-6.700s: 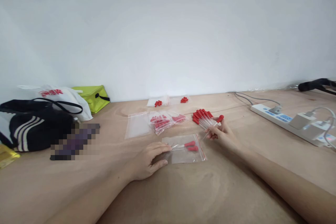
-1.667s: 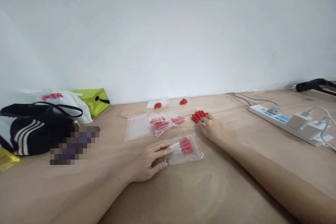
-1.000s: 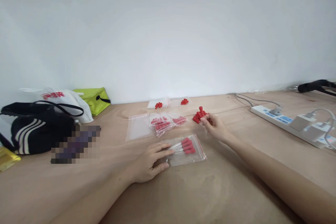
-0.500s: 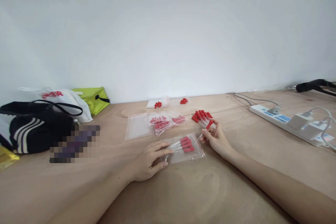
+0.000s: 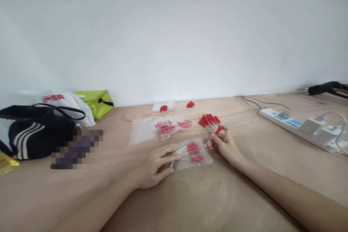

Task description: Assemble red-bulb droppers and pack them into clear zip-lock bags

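Note:
A clear zip-lock bag (image 5: 185, 164) lies on the table with its red-lined mouth facing right. Inside are several glass droppers with red rubber bulbs (image 5: 192, 147), one apart from the others nearer me. My left hand (image 5: 154, 165) holds the closed end of this bag, thumb and fingers on it. Between the thumb and fingers of my right hand (image 5: 224, 145) is another dropper (image 5: 218, 130), bulb up, its glass tip slanting down beside the bag's mouth. Just behind that hand lies a pile of loose droppers (image 5: 209, 119).
Behind the bag lie an empty zip-lock bag (image 5: 141, 131) and filled bags with red bulbs (image 5: 166, 129). Two small bags with red pieces (image 5: 163, 108) sit by the wall. A power strip (image 5: 282, 120) stands right; a black bag (image 5: 40, 130) and green bag (image 5: 95, 103) left.
Inside the bag, the nearest dropper has come apart from the other bulbs, leaving a gap. The dropper in my right hand has shifted slightly right and down. My left hand has barely moved.

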`<state>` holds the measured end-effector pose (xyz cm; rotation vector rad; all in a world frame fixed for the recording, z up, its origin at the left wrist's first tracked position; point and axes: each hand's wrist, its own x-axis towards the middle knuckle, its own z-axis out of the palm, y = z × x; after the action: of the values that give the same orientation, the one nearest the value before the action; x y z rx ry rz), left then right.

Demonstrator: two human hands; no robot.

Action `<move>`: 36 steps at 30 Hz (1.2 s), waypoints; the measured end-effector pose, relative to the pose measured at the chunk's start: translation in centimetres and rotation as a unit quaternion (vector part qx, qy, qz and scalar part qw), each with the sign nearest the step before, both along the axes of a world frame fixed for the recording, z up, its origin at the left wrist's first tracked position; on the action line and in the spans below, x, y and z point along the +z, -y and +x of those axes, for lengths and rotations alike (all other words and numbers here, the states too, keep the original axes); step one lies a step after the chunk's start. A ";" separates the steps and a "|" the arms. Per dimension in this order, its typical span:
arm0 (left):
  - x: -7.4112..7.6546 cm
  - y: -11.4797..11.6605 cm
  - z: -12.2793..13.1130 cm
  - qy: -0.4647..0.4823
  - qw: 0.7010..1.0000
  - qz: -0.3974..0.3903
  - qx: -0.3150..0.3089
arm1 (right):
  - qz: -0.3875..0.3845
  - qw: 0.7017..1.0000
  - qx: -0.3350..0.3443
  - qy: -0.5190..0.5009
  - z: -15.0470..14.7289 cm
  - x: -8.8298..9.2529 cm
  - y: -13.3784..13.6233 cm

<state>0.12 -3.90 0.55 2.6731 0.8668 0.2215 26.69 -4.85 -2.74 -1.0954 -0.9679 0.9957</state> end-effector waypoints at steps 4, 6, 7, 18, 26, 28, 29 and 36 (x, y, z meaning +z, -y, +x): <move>-0.1 0.0 -0.1 0.006 1.000 -0.001 -0.001 | -0.026 1.000 0.012 -0.014 -0.4 0.3 0.6; -0.1 0.0 -0.1 0.003 1.000 -0.003 0.000 | -0.041 0.998 0.012 -0.034 -0.6 0.6 0.9; -0.2 0.0 -0.2 0.001 1.000 -0.004 0.001 | -0.048 0.998 0.009 -0.048 -0.6 0.7 1.1; -0.2 -0.1 -0.3 -0.004 1.000 -0.001 0.002 | -0.111 0.993 0.022 -0.017 -0.5 0.5 2.3; -0.2 -0.1 -0.1 0.001 1.000 0.004 -0.001 | -0.089 0.983 0.084 0.133 -0.9 -0.2 1.8; -0.2 -0.1 -0.1 0.001 1.000 0.003 0.000 | -0.075 0.980 0.106 0.154 -0.9 -0.2 1.6; -0.3 -0.1 -0.1 0.001 1.000 0.003 0.000 | -0.069 0.976 0.120 0.165 -0.9 -0.2 1.6; -0.2 0.0 -0.1 0.008 1.000 0.005 0.002 | -0.046 0.960 0.161 0.223 -0.7 -0.1 1.6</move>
<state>-0.01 -3.86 0.36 2.6761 0.8693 0.2481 26.03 -6.43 -2.83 -1.2962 -1.5151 1.0837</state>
